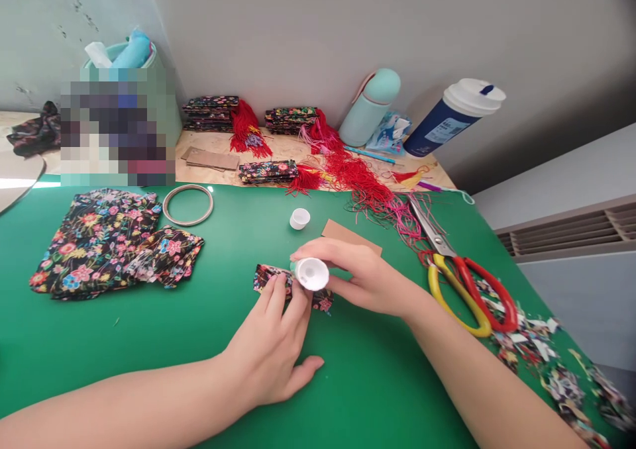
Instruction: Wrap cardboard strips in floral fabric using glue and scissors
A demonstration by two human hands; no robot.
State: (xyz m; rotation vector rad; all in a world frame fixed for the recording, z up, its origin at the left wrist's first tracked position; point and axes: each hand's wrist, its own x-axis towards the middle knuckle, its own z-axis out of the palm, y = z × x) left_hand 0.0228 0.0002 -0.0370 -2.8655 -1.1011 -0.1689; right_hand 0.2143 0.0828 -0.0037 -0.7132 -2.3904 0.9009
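My right hand (355,270) grips a small white bottle (312,275), its round hollow base facing me and its other end pointing away, hidden. Beneath it lies a piece of black floral fabric (263,279) on the green tabletop. My left hand (278,336) rests on this fabric with fingers stretched out and thumb apart. Whether the bottle touches the fabric cannot be seen. Just behind stands a small white cap (299,219). A brown card strip (348,234) lies partly behind my right hand.
Folded floral cloth (99,244) and a ring (187,205) are at left. Scissors (452,263) with red and yellow handles lie right, near fabric scraps (531,336). Red tassels (358,177), stacked floral pieces (211,113), a mint bottle (370,108) and a blue cup (447,121) line the back.
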